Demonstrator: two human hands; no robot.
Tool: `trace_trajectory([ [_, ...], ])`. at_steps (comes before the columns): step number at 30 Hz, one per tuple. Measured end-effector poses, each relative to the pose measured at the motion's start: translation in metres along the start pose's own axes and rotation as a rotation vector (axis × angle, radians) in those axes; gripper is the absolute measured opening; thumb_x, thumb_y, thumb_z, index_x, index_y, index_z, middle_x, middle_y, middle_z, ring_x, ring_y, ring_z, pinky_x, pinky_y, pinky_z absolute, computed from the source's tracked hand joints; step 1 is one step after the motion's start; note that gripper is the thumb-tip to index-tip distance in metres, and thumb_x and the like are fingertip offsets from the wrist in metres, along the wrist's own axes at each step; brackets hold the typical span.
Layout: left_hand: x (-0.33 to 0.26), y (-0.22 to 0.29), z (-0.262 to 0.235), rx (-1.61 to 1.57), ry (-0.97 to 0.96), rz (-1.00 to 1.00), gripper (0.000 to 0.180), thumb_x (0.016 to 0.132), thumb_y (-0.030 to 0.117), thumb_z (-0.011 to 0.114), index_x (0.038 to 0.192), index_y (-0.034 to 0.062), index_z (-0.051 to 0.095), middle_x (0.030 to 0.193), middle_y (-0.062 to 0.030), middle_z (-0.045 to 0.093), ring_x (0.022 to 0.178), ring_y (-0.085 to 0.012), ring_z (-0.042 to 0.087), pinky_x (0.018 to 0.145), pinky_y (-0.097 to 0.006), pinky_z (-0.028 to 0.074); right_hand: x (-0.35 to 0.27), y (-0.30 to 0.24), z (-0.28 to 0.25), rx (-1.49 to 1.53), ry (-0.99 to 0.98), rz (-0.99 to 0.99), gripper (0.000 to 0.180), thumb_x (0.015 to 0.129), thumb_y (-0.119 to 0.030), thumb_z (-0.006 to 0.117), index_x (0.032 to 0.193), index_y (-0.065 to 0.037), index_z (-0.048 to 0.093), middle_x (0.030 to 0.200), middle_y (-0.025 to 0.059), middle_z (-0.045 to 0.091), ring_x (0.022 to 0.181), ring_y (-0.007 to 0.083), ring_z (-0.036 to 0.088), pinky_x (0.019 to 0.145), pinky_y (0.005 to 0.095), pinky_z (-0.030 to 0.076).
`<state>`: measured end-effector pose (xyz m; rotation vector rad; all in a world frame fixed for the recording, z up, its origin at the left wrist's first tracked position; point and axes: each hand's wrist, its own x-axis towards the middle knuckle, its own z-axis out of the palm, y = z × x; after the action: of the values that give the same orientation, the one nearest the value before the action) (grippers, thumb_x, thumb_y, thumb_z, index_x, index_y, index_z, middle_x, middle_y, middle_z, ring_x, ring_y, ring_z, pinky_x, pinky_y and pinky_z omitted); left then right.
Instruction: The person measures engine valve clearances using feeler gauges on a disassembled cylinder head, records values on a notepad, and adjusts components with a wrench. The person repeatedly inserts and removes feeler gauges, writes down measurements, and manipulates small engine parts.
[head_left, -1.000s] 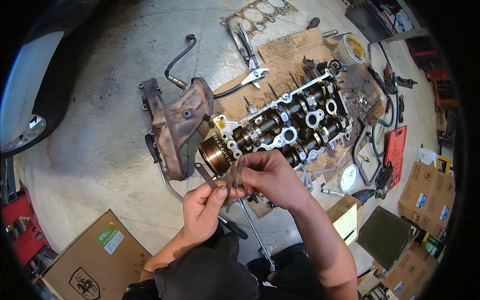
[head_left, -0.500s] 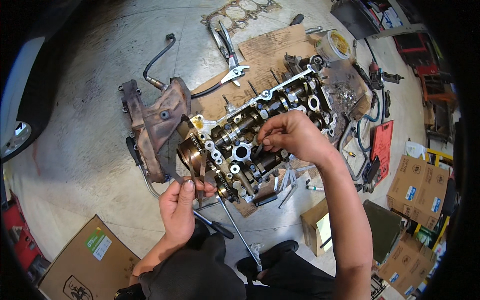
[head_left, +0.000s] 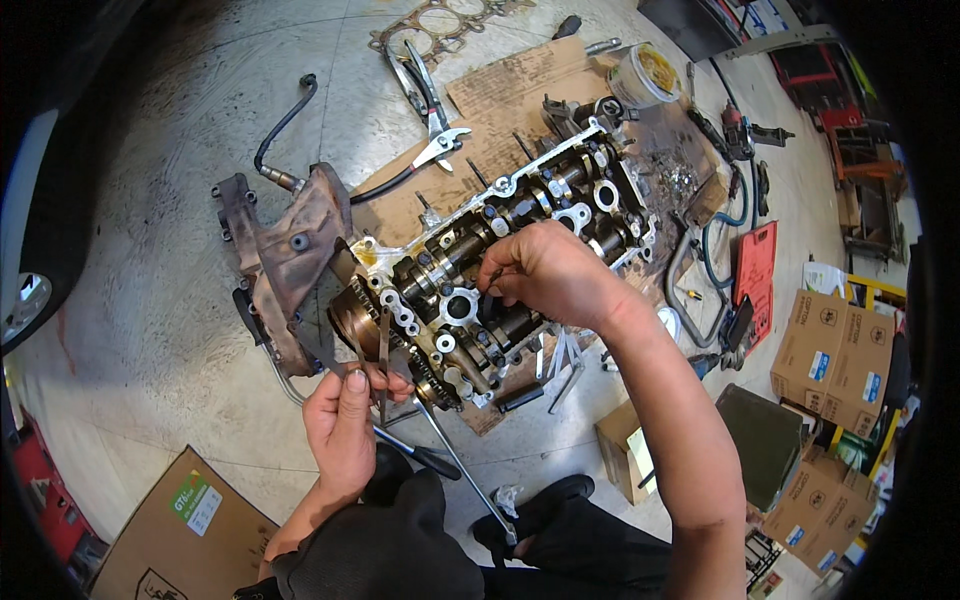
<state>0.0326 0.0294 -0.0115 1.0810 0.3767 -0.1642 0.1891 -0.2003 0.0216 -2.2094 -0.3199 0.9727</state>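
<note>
Our right hand [head_left: 545, 275] sits at frame centre, on top of the cylinder head [head_left: 500, 270]. Fingers curled and pinched on a thin feeler blade [head_left: 490, 290] that points down between the camshaft lobes, so the hand is closed on the blade, wrist braced on the casting to steady it. We judge the low grip gives feel at the gap.

Our left hand [head_left: 345, 425] is lower left of centre, thumb and fingers closed around the feeler gauge set [head_left: 375, 360]. Several blades fan upward toward the cam sprocket [head_left: 350, 315]. Held close to the head, likely so spare blades stay within reach.

The cylinder head lies diagonally across the middle of the frame on flattened cardboard [head_left: 520, 100] on the concrete floor [head_left: 150, 330], cam side up, which keeps the valve train open to us. Rusty exhaust manifold [head_left: 290, 250] is bolted on its left end, a hose and sensor lead running to the upper left.

Further out:
- breaker bar [head_left: 465, 470] on the floor below the head, between our knees
- pliers [head_left: 430, 110] and head gasket [head_left: 440, 20] at top centre
- white tub [head_left: 640, 75] upper right
- red case [head_left: 757, 270] right
- cardboard boxes [head_left: 830, 350] at right edge, another box [head_left: 190, 520] lower left
</note>
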Motion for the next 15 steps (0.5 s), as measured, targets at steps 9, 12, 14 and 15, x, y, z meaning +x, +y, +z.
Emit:
trace_trajectory([
  [9,-0.001,0.005,0.002,-0.037,-0.006,-0.007,0.026,0.104,0.023,0.046,0.092,0.0012,0.054,0.087,-0.0133,0.063,0.083,-0.0236,0.063,0.078,-0.038,0.051,0.0,0.006,0.009,-0.109,0.042,-0.076,0.01,0.079,-0.003,0.065,0.085,-0.006,0.072,0.074,0.0119,0.069,0.069,0.0254,0.067,0.068,0.0353,0.053],
  [12,-0.002,0.003,-0.001,-0.019,-0.006,-0.012,0.025,0.103,0.023,0.046,0.092,0.0014,0.054,0.088,-0.0132,0.063,0.083,-0.0235,0.063,0.078,-0.037,0.051,0.0,0.004,0.012,-0.081,0.068,-0.085,0.012,0.082,0.002,0.063,0.091,-0.002,0.071,0.07,0.0094,0.068,0.059,0.0151,0.066,0.059,0.0291,0.053],
  [14,-0.002,0.003,-0.001,-0.023,-0.016,-0.012,0.025,0.103,0.023,0.047,0.092,0.0014,0.054,0.088,-0.0132,0.063,0.083,-0.0233,0.063,0.079,-0.037,0.051,-0.001,0.004,0.014,-0.03,0.092,-0.031,0.011,0.083,0.001,0.064,0.091,-0.001,0.071,0.072,0.009,0.069,0.059,0.014,0.065,0.059,0.0287,0.053],
  [15,-0.002,0.003,-0.001,-0.026,-0.021,-0.012,0.025,0.103,0.022,0.047,0.092,0.0014,0.054,0.088,-0.0132,0.063,0.083,-0.0232,0.063,0.079,-0.037,0.051,-0.002,0.005,0.015,-0.011,0.098,-0.024,0.011,0.083,0.001,0.064,0.091,-0.001,0.071,0.073,0.0087,0.069,0.06,0.0135,0.065,0.058,0.0285,0.053],
])
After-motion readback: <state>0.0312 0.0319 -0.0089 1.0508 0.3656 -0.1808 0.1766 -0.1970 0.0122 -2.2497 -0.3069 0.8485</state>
